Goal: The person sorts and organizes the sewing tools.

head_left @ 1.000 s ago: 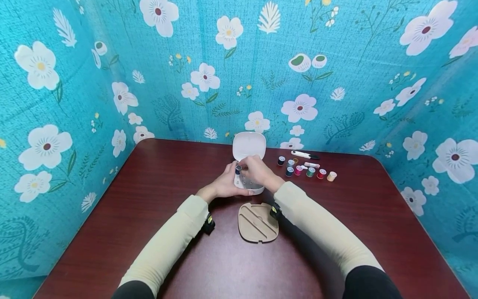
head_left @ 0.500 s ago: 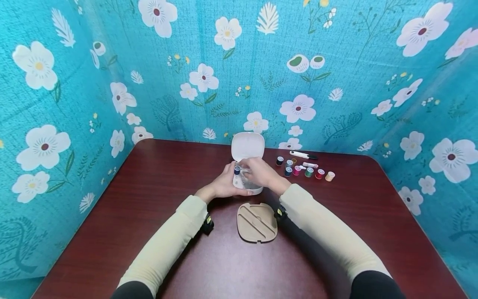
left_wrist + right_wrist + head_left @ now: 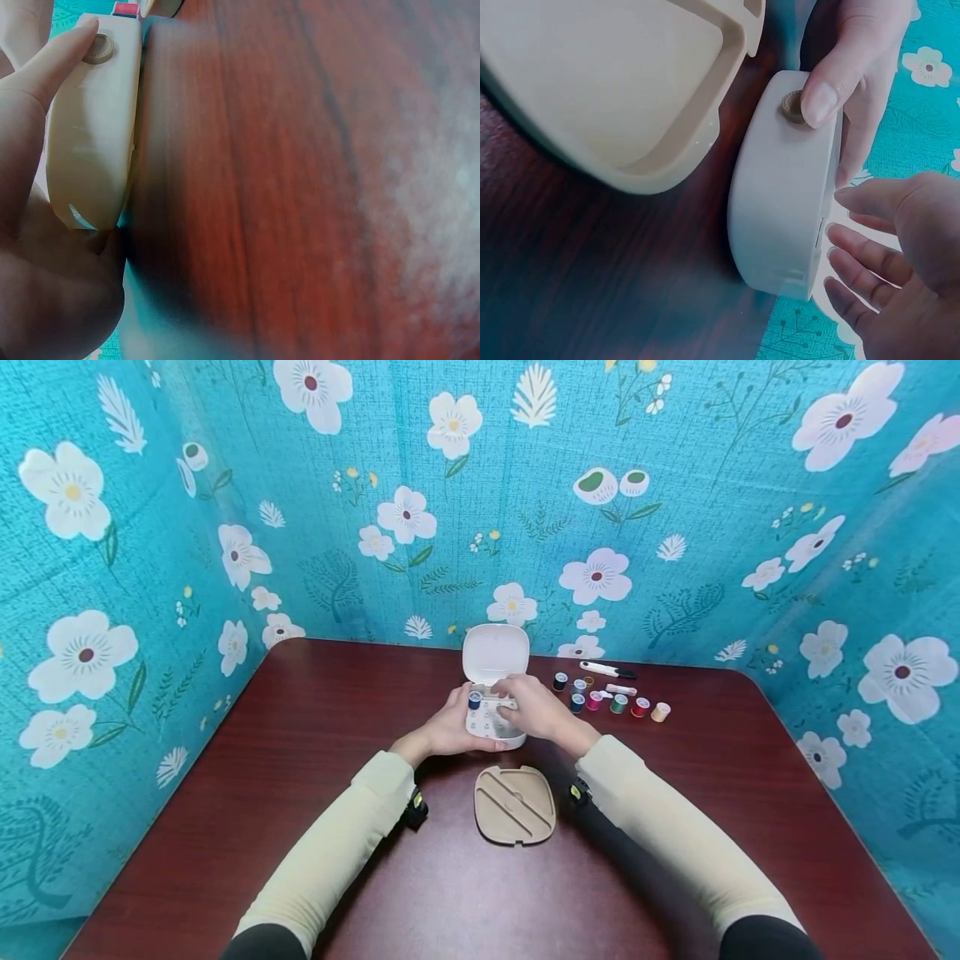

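Spools R of box, tray frt

So the left hand has hold of a white, rounded, plastic-looking box, right along the left edge of the reddish-brown wood-grain tabletop as seen here. Thumb's laid along the box's side, tip partly over a round brown button. Up by the tabletop's top left corner, a small red-and-white thing peeks past the box, plus a cropped beige thing with a dark rim, can't tell what.
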### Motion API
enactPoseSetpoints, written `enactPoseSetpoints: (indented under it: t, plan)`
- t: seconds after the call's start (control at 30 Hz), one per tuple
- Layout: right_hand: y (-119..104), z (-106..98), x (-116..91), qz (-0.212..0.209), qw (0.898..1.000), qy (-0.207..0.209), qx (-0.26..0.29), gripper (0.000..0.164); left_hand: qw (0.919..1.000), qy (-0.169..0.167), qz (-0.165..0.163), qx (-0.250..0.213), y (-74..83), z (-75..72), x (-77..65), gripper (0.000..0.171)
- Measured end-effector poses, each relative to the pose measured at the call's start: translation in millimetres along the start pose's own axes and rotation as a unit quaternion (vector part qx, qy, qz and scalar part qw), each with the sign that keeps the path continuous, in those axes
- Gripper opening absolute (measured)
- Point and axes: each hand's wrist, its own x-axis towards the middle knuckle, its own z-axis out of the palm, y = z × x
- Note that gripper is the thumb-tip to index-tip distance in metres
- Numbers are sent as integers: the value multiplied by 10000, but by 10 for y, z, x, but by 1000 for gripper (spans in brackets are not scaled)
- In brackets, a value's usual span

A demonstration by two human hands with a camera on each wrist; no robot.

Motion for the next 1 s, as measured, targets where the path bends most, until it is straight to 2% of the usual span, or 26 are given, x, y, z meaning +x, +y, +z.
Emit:
enactPoseSetpoints:
  t: [0.23,0.7,1.0]
  plan:
    - [27,-28,-81,145,9999,57,5,32,10000,31,6,24,-24,10,13,129]
    - [156,-70,-251,211,9988,431,110,29,10000,36,41,-24,-14,8,20,131]
    - [202,-74,-337,229,9978,506,368,28,10000,63,43,30,-14,10,33,129]
